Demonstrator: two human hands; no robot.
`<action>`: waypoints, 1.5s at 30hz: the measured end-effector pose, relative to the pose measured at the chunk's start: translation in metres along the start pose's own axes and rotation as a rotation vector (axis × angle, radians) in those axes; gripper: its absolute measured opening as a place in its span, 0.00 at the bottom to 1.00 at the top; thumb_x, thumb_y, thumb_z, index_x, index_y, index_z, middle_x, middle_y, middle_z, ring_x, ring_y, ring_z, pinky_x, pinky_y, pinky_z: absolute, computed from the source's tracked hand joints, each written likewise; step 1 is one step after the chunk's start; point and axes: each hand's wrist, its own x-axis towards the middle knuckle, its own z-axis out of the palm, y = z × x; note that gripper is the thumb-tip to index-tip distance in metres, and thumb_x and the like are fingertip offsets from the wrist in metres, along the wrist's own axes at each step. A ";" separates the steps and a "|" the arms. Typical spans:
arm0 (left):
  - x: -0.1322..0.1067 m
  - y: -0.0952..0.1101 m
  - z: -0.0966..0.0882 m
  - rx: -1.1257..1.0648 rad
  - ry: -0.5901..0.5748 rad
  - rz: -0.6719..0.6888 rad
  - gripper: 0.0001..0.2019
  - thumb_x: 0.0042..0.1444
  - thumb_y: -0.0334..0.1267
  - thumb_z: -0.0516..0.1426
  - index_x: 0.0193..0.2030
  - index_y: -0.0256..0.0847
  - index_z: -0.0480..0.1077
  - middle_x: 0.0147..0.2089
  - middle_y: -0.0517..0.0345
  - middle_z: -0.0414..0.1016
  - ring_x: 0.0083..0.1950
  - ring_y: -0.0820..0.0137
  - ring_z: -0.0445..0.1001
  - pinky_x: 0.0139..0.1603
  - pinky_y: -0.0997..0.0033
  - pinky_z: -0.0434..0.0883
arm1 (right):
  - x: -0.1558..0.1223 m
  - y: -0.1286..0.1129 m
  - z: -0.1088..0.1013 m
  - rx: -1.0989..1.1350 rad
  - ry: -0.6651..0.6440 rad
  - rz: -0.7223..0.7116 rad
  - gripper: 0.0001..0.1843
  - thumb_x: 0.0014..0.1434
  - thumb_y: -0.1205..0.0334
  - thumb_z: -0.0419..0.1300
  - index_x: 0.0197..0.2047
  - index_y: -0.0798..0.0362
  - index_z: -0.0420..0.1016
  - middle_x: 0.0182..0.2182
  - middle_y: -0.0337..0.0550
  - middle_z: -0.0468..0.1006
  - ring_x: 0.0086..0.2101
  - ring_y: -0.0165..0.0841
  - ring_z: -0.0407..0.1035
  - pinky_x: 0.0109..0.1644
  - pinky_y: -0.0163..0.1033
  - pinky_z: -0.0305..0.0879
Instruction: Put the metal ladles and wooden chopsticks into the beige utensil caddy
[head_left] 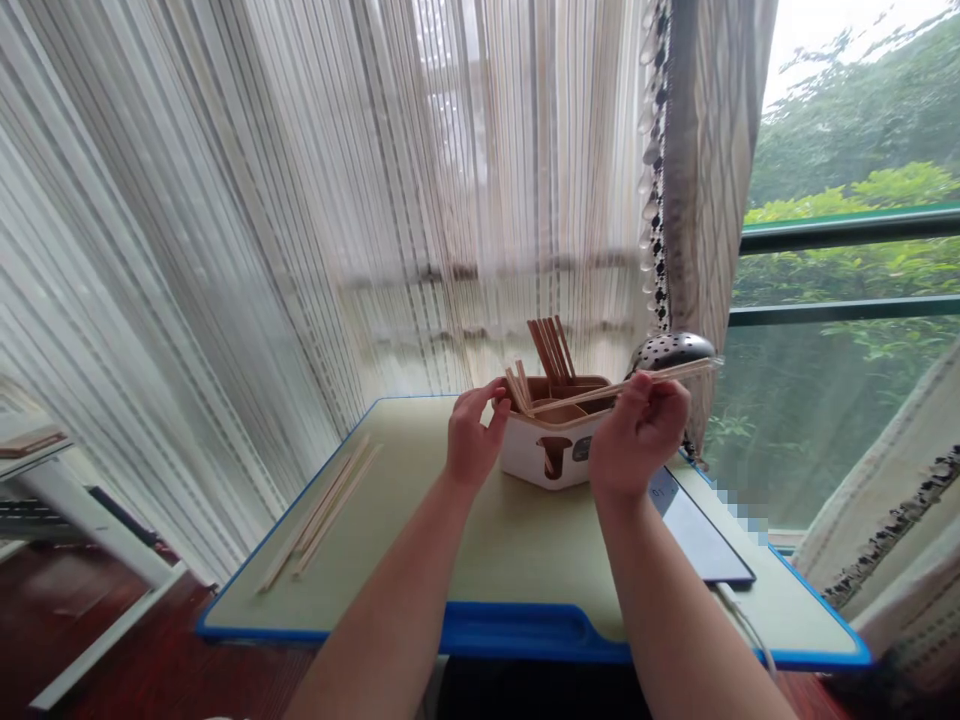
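A white box (525,455) with wooden-coloured dividers stands at the far side of the table. My left hand (472,430) is at its left corner, thumb and fingers closed on the rim. Pale wooden chopsticks (679,372) are pinched in my right hand (641,430), held slantwise over the box with their left ends above its compartments. Other pale sticks (516,388) lean upright in the left compartment. Several dark brown chopsticks (551,348) stand in the rear compartment. My right hand hides part of the box's right side.
Several pale chopsticks (322,520) lie on the left of the blue-edged table (420,540). A tablet (705,535) with a white cable (746,620) lies at right. Behind the box is a dark perforated dome (671,348). Curtains (300,200) hang behind.
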 end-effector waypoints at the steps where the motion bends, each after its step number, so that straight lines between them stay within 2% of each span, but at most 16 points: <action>1: -0.001 -0.001 0.001 -0.017 -0.024 -0.008 0.15 0.56 0.38 0.54 0.50 0.42 0.68 0.44 0.54 0.76 0.50 0.67 0.70 0.53 0.60 0.66 | -0.001 -0.001 0.000 0.003 -0.031 -0.019 0.11 0.60 0.55 0.49 0.32 0.53 0.63 0.26 0.41 0.65 0.27 0.31 0.63 0.33 0.39 0.61; 3: -0.002 -0.004 0.004 -0.049 -0.077 -0.019 0.16 0.56 0.38 0.53 0.52 0.41 0.67 0.47 0.53 0.74 0.52 0.66 0.69 0.54 0.60 0.66 | -0.003 -0.002 0.000 0.004 -0.059 -0.046 0.11 0.60 0.55 0.49 0.33 0.53 0.64 0.27 0.41 0.66 0.28 0.31 0.63 0.34 0.39 0.61; 6: -0.004 -0.008 0.008 -0.049 -0.118 -0.029 0.17 0.56 0.39 0.53 0.52 0.40 0.67 0.50 0.50 0.72 0.55 0.64 0.67 0.56 0.59 0.65 | -0.001 -0.002 -0.002 -0.012 -0.017 -0.072 0.10 0.60 0.57 0.49 0.33 0.53 0.65 0.27 0.41 0.66 0.28 0.31 0.62 0.34 0.39 0.61; 8: -0.004 -0.008 0.009 -0.008 -0.126 -0.033 0.16 0.56 0.38 0.53 0.51 0.40 0.68 0.50 0.50 0.73 0.57 0.63 0.65 0.57 0.58 0.64 | 0.000 -0.001 -0.003 -0.037 -0.001 -0.091 0.10 0.61 0.57 0.49 0.33 0.53 0.65 0.26 0.41 0.66 0.28 0.31 0.61 0.34 0.39 0.61; 11: -0.005 -0.004 0.009 0.061 -0.127 -0.024 0.14 0.54 0.37 0.54 0.47 0.39 0.70 0.46 0.51 0.75 0.55 0.62 0.66 0.56 0.57 0.64 | 0.000 0.000 -0.004 -0.071 -0.045 -0.122 0.10 0.60 0.56 0.50 0.33 0.53 0.65 0.26 0.41 0.66 0.28 0.32 0.61 0.36 0.39 0.61; 14: -0.005 0.002 0.007 0.102 -0.103 0.002 0.11 0.52 0.37 0.56 0.43 0.39 0.72 0.43 0.52 0.76 0.53 0.62 0.67 0.55 0.57 0.64 | -0.002 0.001 -0.001 -0.077 -0.181 -0.165 0.10 0.60 0.56 0.51 0.33 0.53 0.67 0.27 0.42 0.69 0.30 0.32 0.62 0.38 0.39 0.60; 19: -0.007 0.018 0.003 0.144 -0.065 -0.027 0.08 0.52 0.36 0.55 0.37 0.39 0.74 0.37 0.54 0.77 0.47 0.63 0.68 0.52 0.59 0.65 | -0.009 0.006 0.008 -0.174 -0.554 -0.240 0.12 0.57 0.55 0.54 0.32 0.52 0.74 0.30 0.43 0.75 0.37 0.35 0.64 0.46 0.42 0.57; 23: -0.011 0.030 0.003 0.201 -0.023 -0.073 0.08 0.51 0.35 0.55 0.37 0.40 0.74 0.33 0.55 0.77 0.45 0.63 0.67 0.50 0.60 0.65 | -0.016 0.009 0.012 -0.270 -0.695 -0.227 0.12 0.54 0.54 0.57 0.31 0.50 0.78 0.32 0.44 0.77 0.42 0.39 0.62 0.49 0.44 0.53; 27: -0.014 0.035 0.005 0.254 0.021 -0.088 0.12 0.50 0.36 0.57 0.42 0.41 0.73 0.31 0.56 0.77 0.46 0.60 0.67 0.53 0.55 0.61 | -0.020 0.008 0.010 -0.335 -0.737 -0.250 0.12 0.54 0.53 0.56 0.31 0.49 0.79 0.33 0.44 0.78 0.43 0.39 0.61 0.49 0.45 0.51; 32: -0.012 0.033 0.004 0.175 0.083 -0.054 0.14 0.52 0.35 0.55 0.47 0.41 0.71 0.37 0.56 0.77 0.46 0.63 0.70 0.54 0.56 0.61 | -0.023 0.003 0.008 -0.334 -0.776 -0.298 0.15 0.57 0.53 0.53 0.31 0.48 0.79 0.32 0.42 0.78 0.43 0.40 0.61 0.49 0.45 0.50; 38: -0.010 0.031 0.004 0.105 0.108 -0.033 0.12 0.55 0.38 0.54 0.44 0.39 0.73 0.39 0.53 0.77 0.45 0.65 0.71 0.53 0.58 0.65 | -0.027 -0.002 0.007 -0.324 -0.792 -0.296 0.15 0.57 0.58 0.51 0.33 0.48 0.79 0.34 0.40 0.79 0.45 0.41 0.61 0.52 0.47 0.48; 42: -0.011 0.029 0.005 0.077 0.081 -0.040 0.13 0.54 0.40 0.56 0.45 0.39 0.73 0.37 0.54 0.77 0.44 0.67 0.72 0.51 0.61 0.67 | -0.026 0.001 0.008 -0.298 -0.786 -0.242 0.13 0.55 0.59 0.52 0.33 0.49 0.79 0.35 0.41 0.79 0.45 0.41 0.61 0.52 0.47 0.51; 45: -0.011 0.026 0.006 0.066 0.054 -0.045 0.10 0.54 0.39 0.56 0.41 0.40 0.74 0.35 0.55 0.78 0.41 0.68 0.73 0.49 0.64 0.69 | -0.025 0.004 0.009 -0.247 -0.795 -0.213 0.13 0.54 0.59 0.53 0.31 0.50 0.79 0.35 0.41 0.79 0.48 0.40 0.61 0.52 0.45 0.54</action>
